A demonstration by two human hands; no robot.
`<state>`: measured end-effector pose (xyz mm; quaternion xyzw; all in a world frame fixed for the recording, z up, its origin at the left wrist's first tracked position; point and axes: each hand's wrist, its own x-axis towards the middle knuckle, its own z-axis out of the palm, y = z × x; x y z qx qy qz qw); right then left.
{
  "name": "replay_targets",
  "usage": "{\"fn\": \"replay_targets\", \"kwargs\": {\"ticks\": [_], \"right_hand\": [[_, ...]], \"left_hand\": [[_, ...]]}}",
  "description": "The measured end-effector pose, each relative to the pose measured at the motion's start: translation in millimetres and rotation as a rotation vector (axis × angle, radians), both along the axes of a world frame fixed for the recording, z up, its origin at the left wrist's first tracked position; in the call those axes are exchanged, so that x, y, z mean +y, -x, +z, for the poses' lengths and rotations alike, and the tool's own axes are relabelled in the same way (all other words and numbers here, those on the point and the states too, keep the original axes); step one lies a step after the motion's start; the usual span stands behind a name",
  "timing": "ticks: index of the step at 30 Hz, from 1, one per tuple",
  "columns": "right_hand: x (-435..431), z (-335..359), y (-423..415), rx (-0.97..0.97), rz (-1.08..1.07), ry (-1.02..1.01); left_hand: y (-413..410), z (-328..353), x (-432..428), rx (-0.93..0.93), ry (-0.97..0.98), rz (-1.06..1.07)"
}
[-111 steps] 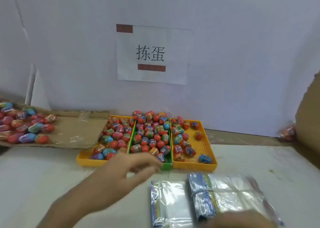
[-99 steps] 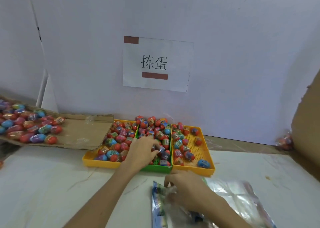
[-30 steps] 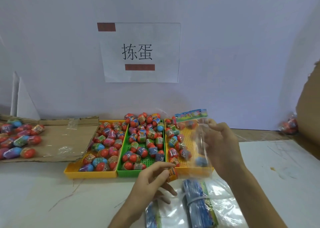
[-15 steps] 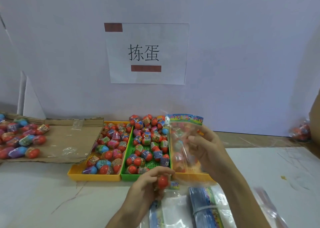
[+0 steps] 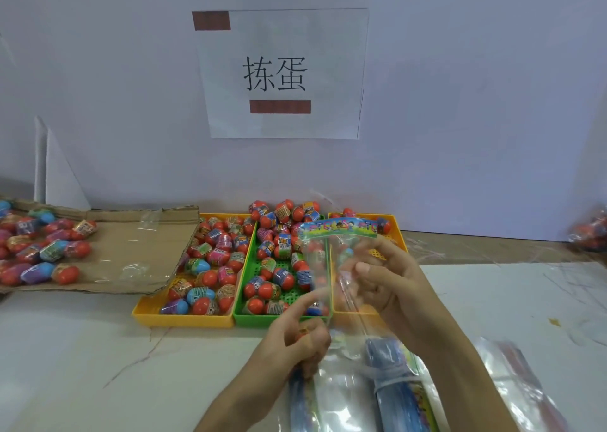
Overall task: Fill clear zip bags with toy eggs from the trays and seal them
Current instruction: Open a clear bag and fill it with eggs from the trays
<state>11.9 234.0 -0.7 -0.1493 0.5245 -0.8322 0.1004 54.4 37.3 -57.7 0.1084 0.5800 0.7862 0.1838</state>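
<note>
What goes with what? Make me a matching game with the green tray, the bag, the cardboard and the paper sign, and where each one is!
1. green tray
2. clear zip bag
3. cardboard sheet
4. paper sign

a. on the wall
b. held up by the right hand
c. between the left yellow tray and the right yellow tray
d. flat at the left, toy eggs on it

Pairs: 1-c, 2-b, 3-d, 4-a.

We see the right hand pinching a clear bag upright before the trays, printed strip uppermost. The left hand, curled round an egg, touches the bag's left side with its forefinger. Below, bundled bags lie on the surface.
</note>
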Motion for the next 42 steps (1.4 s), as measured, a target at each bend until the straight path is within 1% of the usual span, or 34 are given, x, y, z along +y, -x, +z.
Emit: {"fn": "replay_targets", "kwargs": {"ticks": [2, 3, 5, 7, 9, 11, 14, 17, 20, 22, 23, 25, 26, 27, 30, 34, 38, 42], "right_hand": [[-1, 0, -1, -0.007, -0.001, -0.02], [-2, -1, -1, -0.01, -0.052, -0.069], [-3, -3, -1, -0.022, -0.223, -0.181], [-6, -6, 0, -0.001, -0.409, -0.278], [-9, -8, 1, 0.127, -0.607, -0.455], [-11, -6, -2, 0.328, -0.753, -0.596], [-13, -4, -12, 0.575, -0.787, -0.586], [-26, -2, -24, 0.771, -0.756, -0.534], [-44, -7, -36, 0.896, -0.712, -0.512], [-53, -13, -38, 0.877, -0.612, -0.554], [-57, -16, -37, 0.818, -0.521, -0.606], [-64, -20, -34, 0.652, -0.323, -0.777], [-66, -23, -32, 0.581, -0.257, -0.84], [-69, -26, -32, 0.537, -0.23, -0.855], [-76, -31, -32, 0.502, -0.301, -0.797], [-83, -35, -35, 0.485, -0.418, -0.805], [-83, -36, -34, 0.477, -0.463, -0.802], [-72, -28, -30, 0.407, -0.501, -0.727]], "left_hand": [[-2, 0, 0, 0.057, 0.085, 0.002], [-3, 0, 1, 0.063, 0.122, 0.011], [-4, 0, 2, 0.036, 0.144, 0.054], [-3, 1, 3, 0.005, 0.118, 0.132], [-3, 2, 2, -0.01, 0.053, 0.2], [-2, 4, 0, 0.013, 0.027, 0.241], [-3, 6, -2, 0.031, -0.002, 0.289], [-2, 9, -3, -0.036, -0.111, 0.349], [0, 11, -4, -0.106, -0.244, 0.401], [2, 12, -7, -0.139, -0.304, 0.436], [2, 13, -8, -0.14, -0.311, 0.445], [2, 13, -10, -0.14, -0.301, 0.451], [2, 13, -11, -0.148, -0.303, 0.454], [1, 14, -12, -0.159, -0.308, 0.453], [-1, 16, -8, -0.152, -0.285, 0.447], [-2, 17, -2, -0.142, -0.3, 0.426], [-2, 16, -3, -0.151, -0.327, 0.403], [2, 13, -8, -0.098, -0.273, 0.429]]}}
